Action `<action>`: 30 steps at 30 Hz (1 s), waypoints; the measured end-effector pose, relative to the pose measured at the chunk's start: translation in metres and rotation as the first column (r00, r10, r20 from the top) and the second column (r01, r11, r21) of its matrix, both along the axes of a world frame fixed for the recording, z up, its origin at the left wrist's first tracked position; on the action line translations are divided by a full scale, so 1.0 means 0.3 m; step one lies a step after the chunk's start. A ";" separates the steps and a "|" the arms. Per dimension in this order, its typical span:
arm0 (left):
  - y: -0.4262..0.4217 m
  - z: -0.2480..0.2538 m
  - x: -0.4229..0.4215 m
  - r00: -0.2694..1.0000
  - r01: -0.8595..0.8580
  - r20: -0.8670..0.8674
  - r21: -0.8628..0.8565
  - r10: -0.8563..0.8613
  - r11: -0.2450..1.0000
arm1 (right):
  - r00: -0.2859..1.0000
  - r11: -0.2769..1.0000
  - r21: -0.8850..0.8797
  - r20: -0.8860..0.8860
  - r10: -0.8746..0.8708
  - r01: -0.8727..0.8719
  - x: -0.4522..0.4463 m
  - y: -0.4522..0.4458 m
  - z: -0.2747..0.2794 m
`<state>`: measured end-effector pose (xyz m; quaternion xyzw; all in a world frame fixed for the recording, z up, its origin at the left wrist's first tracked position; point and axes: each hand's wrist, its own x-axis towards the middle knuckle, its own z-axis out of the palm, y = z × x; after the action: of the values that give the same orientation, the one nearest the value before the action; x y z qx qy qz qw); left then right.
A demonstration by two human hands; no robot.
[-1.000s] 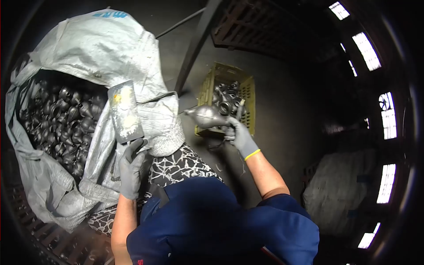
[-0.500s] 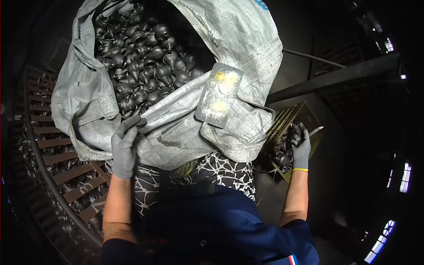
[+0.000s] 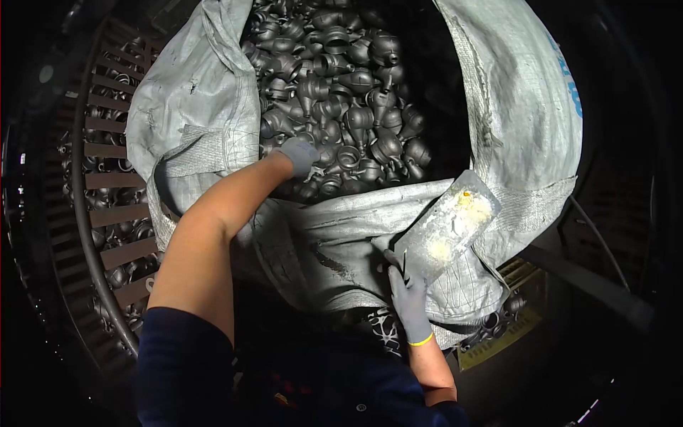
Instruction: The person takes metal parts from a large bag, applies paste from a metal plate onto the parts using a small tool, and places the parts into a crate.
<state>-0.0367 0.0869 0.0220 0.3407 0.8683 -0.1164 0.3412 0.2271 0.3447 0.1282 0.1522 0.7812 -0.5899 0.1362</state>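
My left hand [image 3: 299, 155], in a grey glove, reaches into a big woven sack [image 3: 192, 107] and touches the heap of dark metal bulb-shaped parts [image 3: 359, 117]. Its fingers are turned away among the parts, so their grip is hidden. My right hand [image 3: 409, 295], gloved in grey with a yellow cuff, is closed on a thin stick-like tool [image 3: 405, 262]. It is beside the lower left edge of a grey flat plate [image 3: 445, 231], which carries pale yellowish residue and lies on the sack's folded rim.
A yellowish slatted crate [image 3: 498, 338] with dark parts stands low on the right. On the left is a round-railed container with brown slats [image 3: 114, 181], more parts showing behind them. A dark metal bar [image 3: 587, 281] runs out to the right of the sack.
My left hand has gone from the sack's front rim into the heap. My right hand has left the crate, where dark parts were at its fingers, and come to the plate. The view has shifted.
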 end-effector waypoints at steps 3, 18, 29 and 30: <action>-0.139 -0.069 0.029 0.981 -0.123 0.123 -0.204 0.150 0.971 | 0.999 0.996 0.073 -0.002 -0.050 0.050 0.001 0.049 -0.090; -0.574 0.145 0.035 0.870 -0.488 -0.188 -0.195 0.456 0.851 | 0.956 0.993 0.007 0.268 -0.119 0.122 -0.017 0.078 -0.075; -0.491 -0.064 0.041 0.869 -0.491 -0.012 -0.139 0.494 0.860 | 0.989 0.995 0.087 0.131 -0.064 0.053 0.023 0.085 -0.166; -0.481 -0.025 0.051 0.871 -0.489 -0.015 -0.128 0.491 0.863 | 0.990 0.994 0.095 0.122 -0.069 0.058 0.019 0.082 -0.148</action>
<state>-0.0214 -0.0573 0.0145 0.0877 0.9140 -0.0781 0.3885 0.2327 0.3692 0.0837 0.2197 0.7919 -0.5470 0.1592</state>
